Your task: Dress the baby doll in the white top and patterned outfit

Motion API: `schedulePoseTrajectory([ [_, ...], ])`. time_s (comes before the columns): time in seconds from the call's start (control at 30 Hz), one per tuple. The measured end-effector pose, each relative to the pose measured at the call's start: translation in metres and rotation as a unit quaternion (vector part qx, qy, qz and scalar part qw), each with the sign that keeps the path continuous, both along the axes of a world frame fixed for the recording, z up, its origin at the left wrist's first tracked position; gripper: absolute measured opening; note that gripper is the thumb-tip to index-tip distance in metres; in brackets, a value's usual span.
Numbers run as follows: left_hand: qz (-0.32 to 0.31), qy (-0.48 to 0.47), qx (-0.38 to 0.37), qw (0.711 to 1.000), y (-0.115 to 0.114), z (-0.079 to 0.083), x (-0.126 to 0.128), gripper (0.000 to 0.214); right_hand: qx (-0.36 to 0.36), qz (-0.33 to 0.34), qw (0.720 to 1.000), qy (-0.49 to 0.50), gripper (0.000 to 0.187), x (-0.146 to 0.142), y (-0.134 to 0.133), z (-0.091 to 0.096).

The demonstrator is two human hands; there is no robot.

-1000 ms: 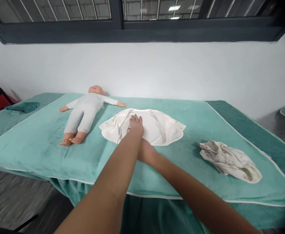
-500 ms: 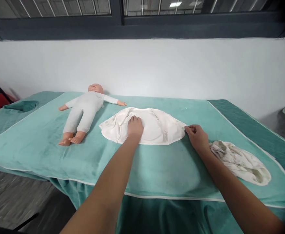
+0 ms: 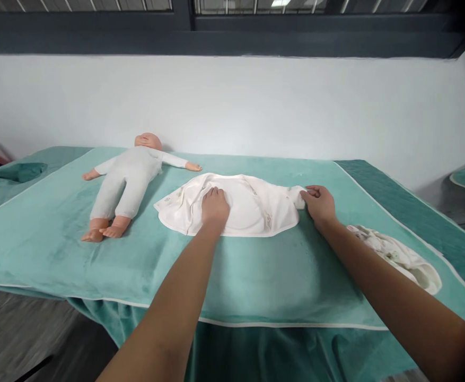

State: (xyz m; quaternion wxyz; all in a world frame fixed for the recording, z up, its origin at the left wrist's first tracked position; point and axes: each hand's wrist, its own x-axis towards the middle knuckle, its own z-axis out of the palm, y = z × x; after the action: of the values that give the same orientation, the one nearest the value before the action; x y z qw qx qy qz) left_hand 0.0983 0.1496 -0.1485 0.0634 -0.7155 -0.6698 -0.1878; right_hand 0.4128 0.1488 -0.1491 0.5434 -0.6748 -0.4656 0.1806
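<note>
A white baby shirt (image 3: pixel 246 212) lies spread on the green bed cover, with small snaps along its edges. Resting on its left-middle part is my left hand (image 3: pixel 215 206), fingers bent down and closed against the cloth; the fingertips are hidden. My right hand (image 3: pixel 319 204) pinches the end of the shirt's short right sleeve (image 3: pixel 296 197) between thumb and fingers. That sleeve sticks out sideways from the body of the shirt. To the left, a baby doll (image 3: pixel 131 175) in a white bodysuit lies on its back, arms spread.
A crumpled white patterned baby garment (image 3: pixel 409 260) lies by my right forearm, partly covered by it. The bed's green cover (image 3: pixel 280 297) has white piping and hangs over the front edge. Behind stands a white wall (image 3: pixel 240 106) below a dark window frame (image 3: pixel 296 40).
My right hand has moved slightly up, and the right sleeve now shows stretched out from the shirt. My left hand stays on the cloth. The view has shifted a little.
</note>
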Motion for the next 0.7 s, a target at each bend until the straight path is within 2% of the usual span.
schedulePoseTrajectory([
  [0.2,0.009,0.000,0.010,1.000,0.003,-0.004,0.000,0.041,0.100,-0.034,0.994,0.017,0.026,0.021,0.040,0.004],
  [0.37,0.015,0.005,0.012,1.000,0.004,-0.006,-0.001,0.038,0.083,-0.055,0.995,0.012,0.019,0.015,0.045,-0.009],
  [0.43,0.014,0.007,0.015,1.000,0.004,-0.006,-0.001,0.037,0.082,-0.031,0.995,0.036,0.024,0.014,0.042,-0.013],
  [0.57,0.015,0.007,0.020,1.000,0.006,-0.005,0.000,0.036,0.098,0.064,0.985,0.124,0.041,0.013,0.040,-0.013],
  [0.7,0.015,0.005,0.024,1.000,0.006,-0.005,0.000,0.035,0.093,0.120,0.980,0.125,0.042,0.012,0.041,-0.015],
])
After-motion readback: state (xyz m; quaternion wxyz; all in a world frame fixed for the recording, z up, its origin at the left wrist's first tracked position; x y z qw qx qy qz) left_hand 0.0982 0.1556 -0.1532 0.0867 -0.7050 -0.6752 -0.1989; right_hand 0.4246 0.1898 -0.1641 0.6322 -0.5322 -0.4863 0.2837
